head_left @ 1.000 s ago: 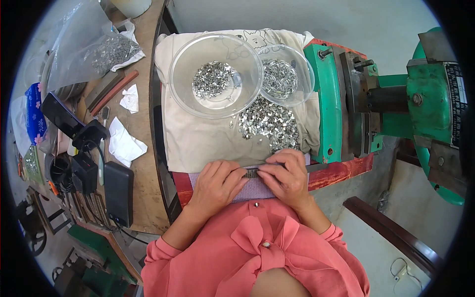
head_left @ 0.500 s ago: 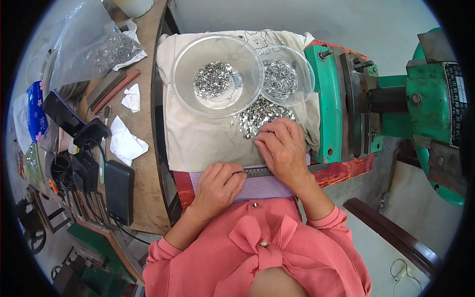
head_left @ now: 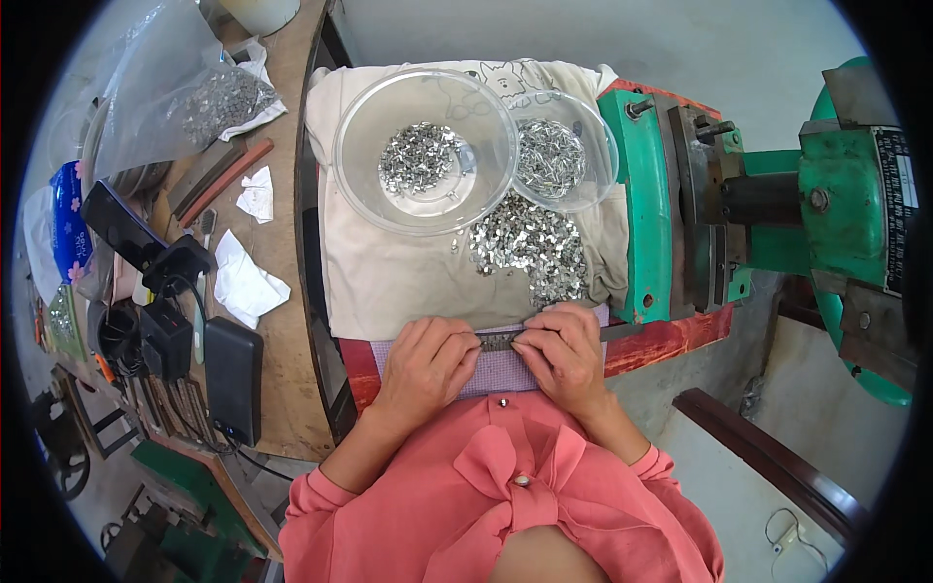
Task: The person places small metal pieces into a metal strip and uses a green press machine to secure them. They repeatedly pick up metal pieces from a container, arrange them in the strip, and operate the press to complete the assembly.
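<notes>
Close to my body, a narrow dark metal strip (head_left: 500, 342) lies across a purple checked cloth (head_left: 496, 374), its middle lined with small pieces. My left hand (head_left: 425, 360) is closed, with its fingertips on the strip's left part. Opposite it, my right hand (head_left: 567, 352) has thumb and fingers pinched together at the strip; whatever is between them is too small to see. Just beyond the right hand, a loose pile of small shiny metal pieces (head_left: 530, 238) spreads over the beige cloth (head_left: 389, 282).
Farther off stand a large clear tub (head_left: 350, 185) and a smaller clear tub (head_left: 604, 160), both holding small metal parts. A green machine (head_left: 649, 214) borders the right side. On the left, a wooden bench (head_left: 292, 389) carries a phone (head_left: 121, 222), a black box (head_left: 235, 379) and paper tissues (head_left: 248, 277).
My right hand has come back from the metal pile to the strip, near my left hand. Some pieces of the pile now lie nearer me. The left hand has barely moved.
</notes>
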A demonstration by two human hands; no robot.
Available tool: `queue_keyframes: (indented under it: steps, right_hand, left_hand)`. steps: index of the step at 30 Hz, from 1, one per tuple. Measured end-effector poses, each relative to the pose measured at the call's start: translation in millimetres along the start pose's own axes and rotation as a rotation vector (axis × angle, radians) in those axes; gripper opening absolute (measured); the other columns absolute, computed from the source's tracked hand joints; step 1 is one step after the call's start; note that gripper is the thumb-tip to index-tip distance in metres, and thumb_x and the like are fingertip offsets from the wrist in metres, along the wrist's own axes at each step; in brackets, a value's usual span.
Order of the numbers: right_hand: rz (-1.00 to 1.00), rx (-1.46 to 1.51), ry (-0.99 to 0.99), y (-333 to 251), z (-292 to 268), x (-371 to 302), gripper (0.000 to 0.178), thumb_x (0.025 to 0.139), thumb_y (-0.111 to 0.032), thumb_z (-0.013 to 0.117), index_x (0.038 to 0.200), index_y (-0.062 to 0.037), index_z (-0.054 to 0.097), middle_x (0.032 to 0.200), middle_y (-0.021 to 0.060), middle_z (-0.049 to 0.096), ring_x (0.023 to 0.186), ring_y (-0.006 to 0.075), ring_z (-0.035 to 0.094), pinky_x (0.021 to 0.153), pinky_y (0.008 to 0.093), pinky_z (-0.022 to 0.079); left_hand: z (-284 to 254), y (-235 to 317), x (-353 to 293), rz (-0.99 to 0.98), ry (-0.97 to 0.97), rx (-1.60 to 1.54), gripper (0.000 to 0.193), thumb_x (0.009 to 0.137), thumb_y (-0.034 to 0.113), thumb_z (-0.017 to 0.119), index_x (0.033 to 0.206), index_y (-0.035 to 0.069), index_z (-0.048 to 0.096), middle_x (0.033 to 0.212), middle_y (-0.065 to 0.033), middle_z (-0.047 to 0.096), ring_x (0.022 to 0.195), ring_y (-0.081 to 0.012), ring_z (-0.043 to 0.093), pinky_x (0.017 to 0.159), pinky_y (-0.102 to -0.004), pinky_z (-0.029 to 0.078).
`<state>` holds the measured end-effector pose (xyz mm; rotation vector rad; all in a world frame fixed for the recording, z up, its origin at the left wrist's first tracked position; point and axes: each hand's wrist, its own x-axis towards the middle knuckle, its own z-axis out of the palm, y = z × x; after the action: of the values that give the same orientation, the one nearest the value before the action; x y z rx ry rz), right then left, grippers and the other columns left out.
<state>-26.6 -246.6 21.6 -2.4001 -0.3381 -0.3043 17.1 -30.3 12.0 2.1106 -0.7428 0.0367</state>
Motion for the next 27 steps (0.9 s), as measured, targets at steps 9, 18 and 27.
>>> queue_keyframes:
  steps: [9, 18, 27]
  right_hand:
    - [0.036, -0.055, 0.074, 6, -5, 30, 0.02, 0.074, -0.007, 0.082, 0.092, -0.0077, 0.074, 0.101, 0.0057, 0.065, 0.1, 0.03, 0.058, 0.088, 0.0415, 0.047]
    - [-0.025, -0.163, -0.002, 19, 6, 63, 0.014, 0.076, -0.01, 0.079, 0.088, -0.0086, 0.071, 0.106, 0.0055, 0.063, 0.11, 0.0312, 0.055, 0.092, 0.0447, 0.044]
    - [-0.025, -0.02, 0.064, 6, -7, 47, 0.018, 0.072, -0.005, 0.081, 0.086, -0.0064, 0.07, 0.104, 0.0061, 0.065, 0.105, 0.0301, 0.058, 0.089, 0.0421, 0.045]
  left_hand:
    - [1, 3, 4, -0.015, -0.028, 0.021, 0.027, 0.073, 0.006, 0.08, 0.095, 0.007, 0.064, 0.097, -0.008, 0.064, 0.084, -0.0289, 0.06, 0.073, -0.0398, 0.045]
    - [2, 1, -1, 0.008, -0.004, 0.014, 0.024, 0.074, 0.003, 0.079, 0.093, 0.006, 0.065, 0.096, -0.0079, 0.064, 0.083, -0.0283, 0.06, 0.072, -0.0388, 0.045]
    - [-1, 2, 1, -0.033, -0.012, -0.023, 0.026, 0.074, 0.006, 0.08, 0.094, 0.007, 0.064, 0.097, -0.0072, 0.064, 0.084, -0.0284, 0.06, 0.073, -0.0393, 0.045]
